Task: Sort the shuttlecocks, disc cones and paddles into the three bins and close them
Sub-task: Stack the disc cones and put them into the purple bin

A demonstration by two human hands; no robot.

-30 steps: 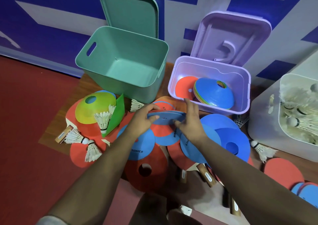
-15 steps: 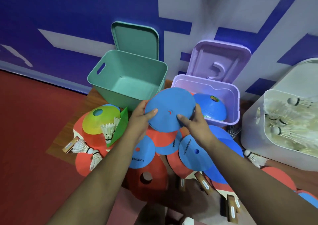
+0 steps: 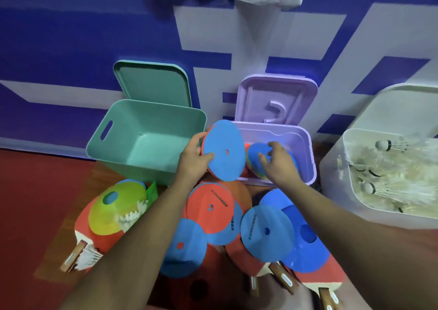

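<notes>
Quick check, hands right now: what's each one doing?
Left hand: holding the blue disc.
Right hand: resting on the cone stack in the purple bin; grip cannot be told.

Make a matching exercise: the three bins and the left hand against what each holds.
Things:
1. green bin
2. purple bin
3. white bin
4. left hand

Holds:
a. shuttlecocks
b. blue disc
c. nothing visible
d. cones

Pairs: 1-c, 2-d, 3-a, 4-b.
</notes>
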